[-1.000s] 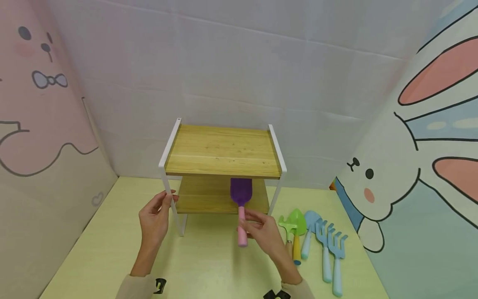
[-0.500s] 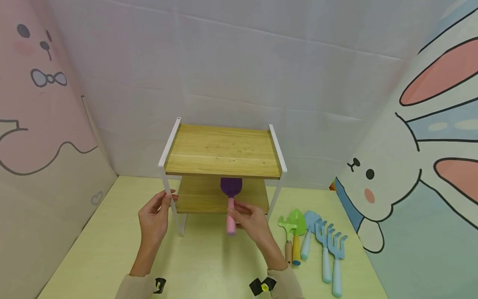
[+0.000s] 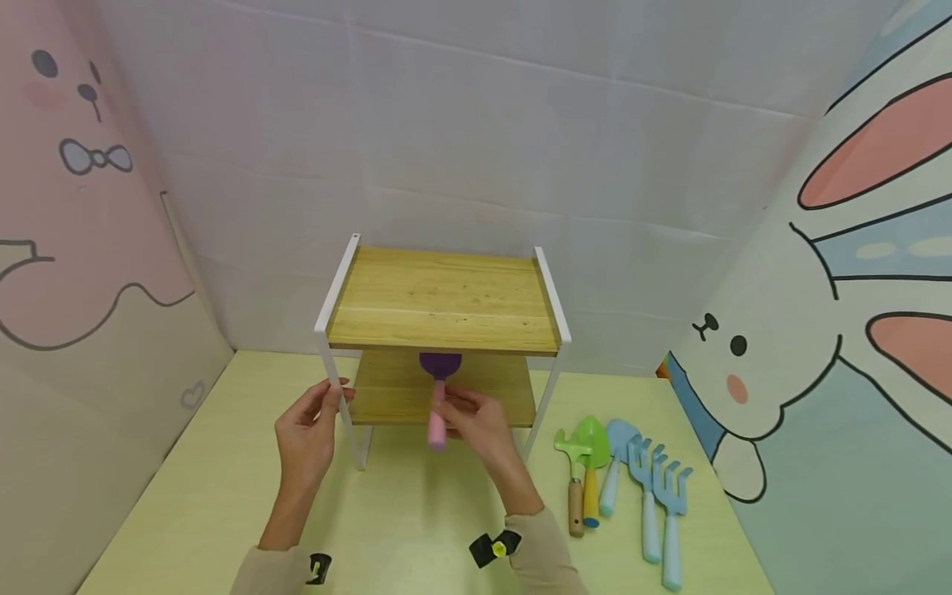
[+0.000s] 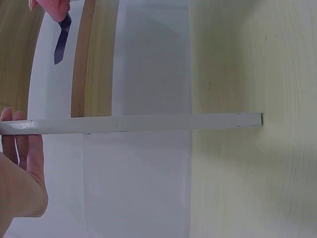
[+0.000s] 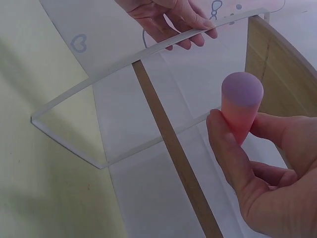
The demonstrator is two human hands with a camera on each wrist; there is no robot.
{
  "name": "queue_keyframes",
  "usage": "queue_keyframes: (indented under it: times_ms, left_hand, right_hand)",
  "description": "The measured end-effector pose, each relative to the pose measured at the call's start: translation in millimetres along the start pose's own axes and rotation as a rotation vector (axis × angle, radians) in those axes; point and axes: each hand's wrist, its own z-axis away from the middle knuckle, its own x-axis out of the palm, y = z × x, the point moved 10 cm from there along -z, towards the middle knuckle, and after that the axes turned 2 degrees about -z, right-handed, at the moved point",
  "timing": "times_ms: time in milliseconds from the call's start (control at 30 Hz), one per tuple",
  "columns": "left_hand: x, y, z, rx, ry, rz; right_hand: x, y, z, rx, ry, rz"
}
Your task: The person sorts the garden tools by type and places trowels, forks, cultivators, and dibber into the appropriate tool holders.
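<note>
A small two-tier shelf with wooden boards and a white frame (image 3: 446,297) stands at the centre of the head view. My left hand (image 3: 307,434) grips its left front leg; in the left wrist view the fingers (image 4: 34,156) lie around the white bar (image 4: 148,123). My right hand (image 3: 482,426) pinches the pink handle (image 5: 240,106) of a toy shovel, whose purple blade (image 3: 440,364) points into the gap above the lower board (image 3: 394,392). The upper board hides the blade's far end. Whether the blade touches the lower board, I cannot tell.
Right of the shelf, several toy garden tools lie on the pale table (image 3: 416,529): a green rake (image 3: 574,454), a green trowel (image 3: 592,438), a light-blue shovel (image 3: 619,442) and two blue forks (image 3: 671,496). A white cloth wall (image 3: 461,149) rises behind.
My right hand has moved left and farther in with the shovel, so more of its blade is under the upper board. The left hand has stayed on the leg.
</note>
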Motion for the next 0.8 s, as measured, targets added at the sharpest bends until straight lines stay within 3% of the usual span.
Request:
queue_keyframes:
  times_ms: [600,800]
  left_hand:
    - [-0.1,-1.2,1.0,0.004,-0.001,0.020]
    - [-0.7,-0.9,0.8,0.012,0.003,0.002]
  right_hand:
    - [20.7,6.6,-27.0,-0.013,0.027,0.023]
    - [27.5,5.3,-36.1,-0.011,0.032,0.079]
